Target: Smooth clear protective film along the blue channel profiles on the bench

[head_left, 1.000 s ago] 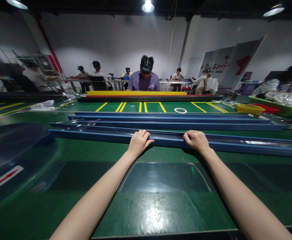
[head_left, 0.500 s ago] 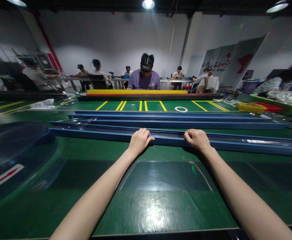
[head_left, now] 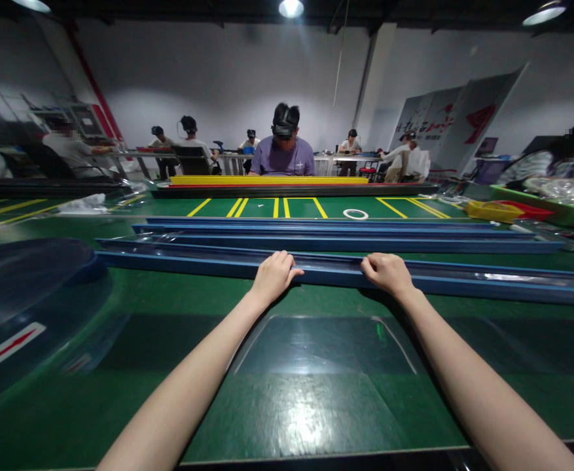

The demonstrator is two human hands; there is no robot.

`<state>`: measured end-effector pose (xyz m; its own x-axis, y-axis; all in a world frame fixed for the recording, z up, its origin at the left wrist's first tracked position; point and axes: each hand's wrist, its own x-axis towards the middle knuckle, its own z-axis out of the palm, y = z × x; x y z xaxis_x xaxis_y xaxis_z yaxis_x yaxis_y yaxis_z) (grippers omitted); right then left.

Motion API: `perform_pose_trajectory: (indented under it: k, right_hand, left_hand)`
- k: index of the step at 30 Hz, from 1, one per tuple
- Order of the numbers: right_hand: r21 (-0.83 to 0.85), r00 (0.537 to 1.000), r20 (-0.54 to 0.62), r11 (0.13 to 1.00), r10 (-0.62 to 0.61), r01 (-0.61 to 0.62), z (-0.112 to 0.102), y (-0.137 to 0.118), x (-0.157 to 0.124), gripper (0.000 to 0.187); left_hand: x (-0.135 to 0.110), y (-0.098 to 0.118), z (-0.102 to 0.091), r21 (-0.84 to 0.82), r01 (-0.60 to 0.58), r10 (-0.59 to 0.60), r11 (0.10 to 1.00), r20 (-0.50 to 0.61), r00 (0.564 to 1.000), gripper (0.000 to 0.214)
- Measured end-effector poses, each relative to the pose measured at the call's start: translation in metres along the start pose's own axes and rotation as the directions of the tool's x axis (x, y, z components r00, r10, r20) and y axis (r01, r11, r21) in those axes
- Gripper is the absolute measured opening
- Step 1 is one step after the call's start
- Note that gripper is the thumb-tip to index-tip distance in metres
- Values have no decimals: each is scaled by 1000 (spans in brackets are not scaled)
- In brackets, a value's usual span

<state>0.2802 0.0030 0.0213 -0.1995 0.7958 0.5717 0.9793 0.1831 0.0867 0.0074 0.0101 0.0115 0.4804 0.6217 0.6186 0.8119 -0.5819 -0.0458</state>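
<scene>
My left hand (head_left: 274,273) and right hand (head_left: 387,273) both clasp the nearest long, dark-blue, channel-shaped strip (head_left: 330,275), which lies crosswise before me on the glossy green worktop (head_left: 208,399). My left fingers sit close together, bent over the strip, with the thumb pointing inward along its near wall; my right fingers are curled tight around that same wall, their tips hidden from me. A bare stretch of the strip shows between my hands. Just beyond it lie a second blue channel strip (head_left: 355,245) and a third blue channel strip (head_left: 316,224), roughly side by side. At my left is a large, round, dark-blue disc (head_left: 31,281) bearing a white label with a red arrow (head_left: 10,345); the strip's left end comes up to its rim, though I cannot tell whether they touch. Farther off lie a thin white ring (head_left: 355,214) and a long yellow bar (head_left: 267,180), behind which sits a co-worker in a purple shirt (head_left: 294,159).
</scene>
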Motion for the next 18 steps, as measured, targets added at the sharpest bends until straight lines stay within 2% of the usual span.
perform_pose_trajectory:
  k: [10,18]
  right_hand:
    - [12,1000,-11,1000,-5,6,1,1,0,39]
    - [16,999,-42,999,-35,35,3,3,-1,39]
  left_hand:
    - [-1,-1,4,54,-29,29,998,0,1000,27]
    - [-4,-3,7,36,-53,55,998,-56,997,29]
